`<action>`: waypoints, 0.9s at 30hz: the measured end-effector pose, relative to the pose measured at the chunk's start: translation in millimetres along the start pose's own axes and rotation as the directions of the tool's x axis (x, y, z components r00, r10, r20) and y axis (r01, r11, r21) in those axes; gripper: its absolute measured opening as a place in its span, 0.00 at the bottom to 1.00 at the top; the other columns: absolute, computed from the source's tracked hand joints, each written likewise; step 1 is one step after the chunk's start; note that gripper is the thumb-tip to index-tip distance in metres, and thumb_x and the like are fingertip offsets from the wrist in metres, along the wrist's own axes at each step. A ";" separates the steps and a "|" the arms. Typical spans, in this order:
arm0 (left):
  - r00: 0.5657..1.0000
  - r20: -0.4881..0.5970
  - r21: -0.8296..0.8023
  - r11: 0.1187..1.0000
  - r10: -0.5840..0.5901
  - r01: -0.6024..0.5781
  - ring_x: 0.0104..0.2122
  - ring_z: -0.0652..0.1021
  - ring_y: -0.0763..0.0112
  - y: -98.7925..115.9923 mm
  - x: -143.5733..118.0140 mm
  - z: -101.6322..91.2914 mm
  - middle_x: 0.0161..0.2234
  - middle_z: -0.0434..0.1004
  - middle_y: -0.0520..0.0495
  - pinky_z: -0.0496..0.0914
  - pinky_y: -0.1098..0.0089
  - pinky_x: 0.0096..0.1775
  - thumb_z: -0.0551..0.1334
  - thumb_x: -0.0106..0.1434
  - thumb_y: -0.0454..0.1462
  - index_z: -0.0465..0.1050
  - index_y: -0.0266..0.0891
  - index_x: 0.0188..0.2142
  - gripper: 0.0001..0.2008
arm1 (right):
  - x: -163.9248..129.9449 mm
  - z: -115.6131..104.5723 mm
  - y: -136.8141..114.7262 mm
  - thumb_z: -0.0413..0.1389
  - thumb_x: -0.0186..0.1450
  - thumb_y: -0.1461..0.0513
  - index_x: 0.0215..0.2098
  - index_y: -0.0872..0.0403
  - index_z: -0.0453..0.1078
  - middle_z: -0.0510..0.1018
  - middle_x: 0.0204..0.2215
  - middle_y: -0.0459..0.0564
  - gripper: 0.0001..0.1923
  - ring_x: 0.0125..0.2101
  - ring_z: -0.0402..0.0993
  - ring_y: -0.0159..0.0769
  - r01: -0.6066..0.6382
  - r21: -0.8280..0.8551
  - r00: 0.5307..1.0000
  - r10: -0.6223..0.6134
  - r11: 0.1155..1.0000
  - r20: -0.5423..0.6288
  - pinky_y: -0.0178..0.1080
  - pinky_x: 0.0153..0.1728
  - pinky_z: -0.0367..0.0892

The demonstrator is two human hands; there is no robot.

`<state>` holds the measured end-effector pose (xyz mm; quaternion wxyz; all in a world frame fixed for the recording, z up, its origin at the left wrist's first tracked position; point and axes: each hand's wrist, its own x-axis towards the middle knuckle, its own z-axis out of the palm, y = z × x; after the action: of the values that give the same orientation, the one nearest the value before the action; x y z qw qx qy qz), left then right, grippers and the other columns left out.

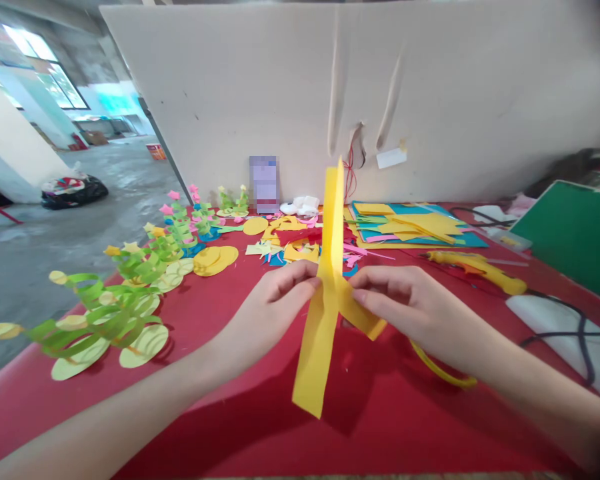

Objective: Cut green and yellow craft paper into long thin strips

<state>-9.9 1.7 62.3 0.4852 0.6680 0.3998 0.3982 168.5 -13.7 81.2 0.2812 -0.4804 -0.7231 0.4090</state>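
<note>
I observe both forearms extended forward, converging at centre. My left hand (275, 293) has fingers curled, tips pinched together. My right hand (410, 303) mirrors it, fingertips pinched, knuckles upward. The hands are near, not touching.

Soft daylight, blurred wide-angle edges
</note>
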 end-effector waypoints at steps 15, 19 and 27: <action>0.993 0.000 0.268 0.957 0.117 -0.113 0.29 0.71 0.73 8.6 -5.3 -1.3 0.28 0.71 0.54 0.64 0.78 0.31 0.52 0.62 0.36 0.68 0.40 0.29 0.08 | 3.0 -0.6 -0.4 0.49 0.60 0.62 0.40 0.50 0.69 0.75 0.38 0.43 0.11 0.39 0.71 0.36 -0.009 0.235 0.997 -0.010 0.972 0.080 0.35 0.39 0.67; 0.998 0.032 0.113 0.992 0.056 -0.059 0.28 0.71 0.74 7.5 -1.6 -1.6 0.26 0.70 0.53 0.66 0.75 0.32 0.49 0.63 0.36 0.68 0.39 0.31 0.10 | 2.5 -3.1 0.5 0.48 0.61 0.63 0.39 0.48 0.70 0.76 0.36 0.42 0.12 0.38 0.71 0.36 0.000 0.239 0.999 -0.009 0.971 0.037 0.36 0.39 0.67; 0.996 0.075 0.042 0.998 -0.048 0.045 0.22 0.72 0.75 6.4 -0.6 -2.6 0.21 0.71 0.53 0.67 0.76 0.28 0.52 0.61 0.39 0.68 0.38 0.24 0.13 | 0.9 -2.0 0.8 0.51 0.59 0.61 0.41 0.48 0.70 0.76 0.37 0.44 0.12 0.38 0.72 0.37 -0.016 0.286 0.997 -0.006 0.958 0.075 0.37 0.39 0.69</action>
<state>-11.6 0.6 68.9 0.4956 0.6827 0.4045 0.3531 170.2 -12.1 81.5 0.3193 -0.4207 -0.6650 0.5280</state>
